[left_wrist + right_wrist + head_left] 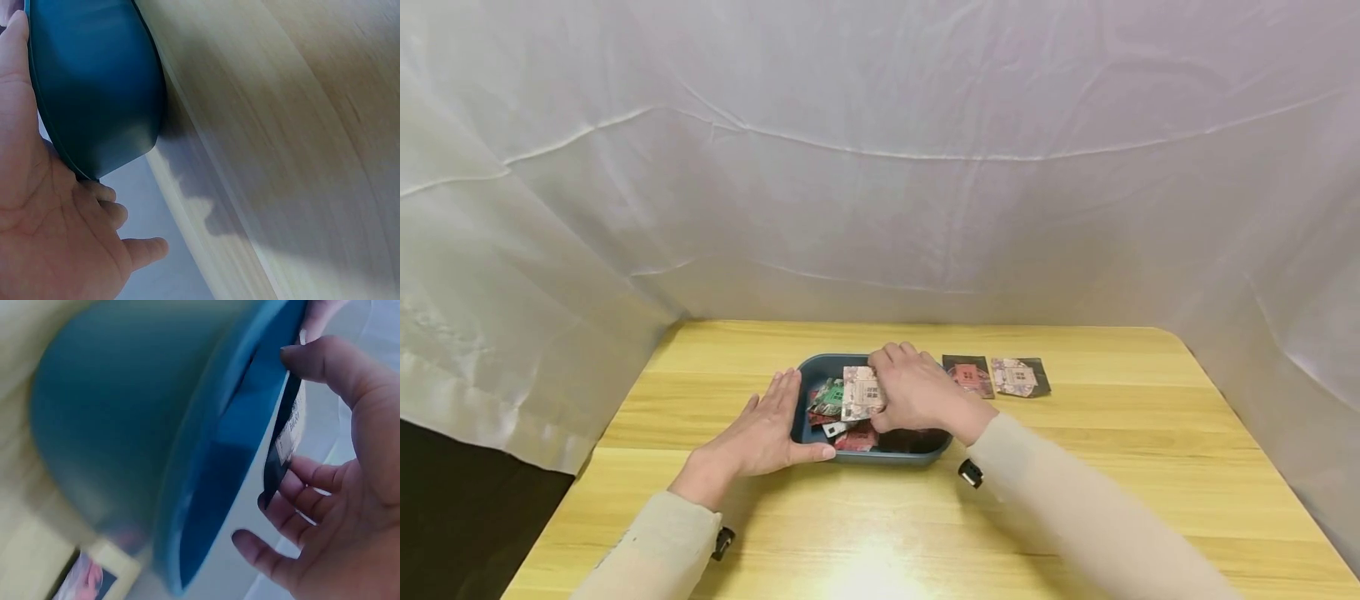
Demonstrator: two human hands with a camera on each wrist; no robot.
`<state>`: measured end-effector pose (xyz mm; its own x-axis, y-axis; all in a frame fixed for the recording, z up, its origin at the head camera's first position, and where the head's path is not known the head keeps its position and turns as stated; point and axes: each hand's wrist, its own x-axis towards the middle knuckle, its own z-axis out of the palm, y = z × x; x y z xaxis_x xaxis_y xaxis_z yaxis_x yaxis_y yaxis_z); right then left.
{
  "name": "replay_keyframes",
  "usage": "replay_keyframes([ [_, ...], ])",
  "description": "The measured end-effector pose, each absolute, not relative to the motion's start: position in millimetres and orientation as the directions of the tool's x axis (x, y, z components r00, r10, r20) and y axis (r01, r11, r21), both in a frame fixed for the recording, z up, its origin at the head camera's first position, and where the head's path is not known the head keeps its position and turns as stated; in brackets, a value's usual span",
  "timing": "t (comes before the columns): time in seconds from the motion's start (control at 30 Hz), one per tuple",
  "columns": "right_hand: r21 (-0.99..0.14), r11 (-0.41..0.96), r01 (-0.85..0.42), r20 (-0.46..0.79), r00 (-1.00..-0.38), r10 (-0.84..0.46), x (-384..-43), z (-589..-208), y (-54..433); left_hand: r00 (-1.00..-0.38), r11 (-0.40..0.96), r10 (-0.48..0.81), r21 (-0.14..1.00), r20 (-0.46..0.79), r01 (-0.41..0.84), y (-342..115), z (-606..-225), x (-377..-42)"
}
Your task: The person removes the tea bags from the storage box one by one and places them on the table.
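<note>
A dark blue basin [880,459] stands on the table with several small flat packets inside, among them a green one [829,398] and a red one [857,437]. My right hand [917,387] pinches a pale patterned packet [861,392] between thumb and fingers, over the basin. In the right wrist view that packet [286,434] shows edge-on, at the basin's rim. My left hand [767,429] rests against the basin's left end, its fingers extended along the rim and its thumb at the near side. The left wrist view shows its palm [56,231] beside the basin wall.
To the right of the basin, two packets lie on the wooden table [1112,467]: a dark one with a red label [968,377] and a dark one with a pale label [1021,377]. White cloth [880,208] hangs behind the table and along its sides.
</note>
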<state>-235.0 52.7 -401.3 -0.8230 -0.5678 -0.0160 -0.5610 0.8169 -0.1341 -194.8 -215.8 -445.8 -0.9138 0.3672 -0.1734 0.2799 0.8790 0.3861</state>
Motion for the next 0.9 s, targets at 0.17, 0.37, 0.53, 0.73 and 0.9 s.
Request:
replay_keyframes([
  [0.17,-0.093,0.808,-0.581,-0.059,-0.807,-0.587,-236,-400,67,-0.915,0.883,0.364,0.378,-0.173,0.279,-217,-446,-195],
  [0.37,-0.03,0.803,-0.595,-0.132,-0.794,-0.593,-236,-406,75,-0.916,0.883,0.362,0.377,-0.172,0.278,-217,-447,-196],
  [0.53,0.003,0.812,-0.583,-0.167,-0.801,-0.575,-236,-411,78,-0.916,0.882,0.361,0.383,-0.175,0.274,-216,-447,-196],
  [0.73,-0.002,0.819,-0.573,-0.143,-0.811,-0.568,-236,-413,81,-0.917,0.884,0.357,0.382,-0.177,0.27,-216,-446,-195],
  [0.9,0.002,0.806,-0.592,-0.09,-0.802,-0.59,-234,-406,88,-0.916,0.883,0.361,0.381,-0.176,0.274,-215,-446,-194],
])
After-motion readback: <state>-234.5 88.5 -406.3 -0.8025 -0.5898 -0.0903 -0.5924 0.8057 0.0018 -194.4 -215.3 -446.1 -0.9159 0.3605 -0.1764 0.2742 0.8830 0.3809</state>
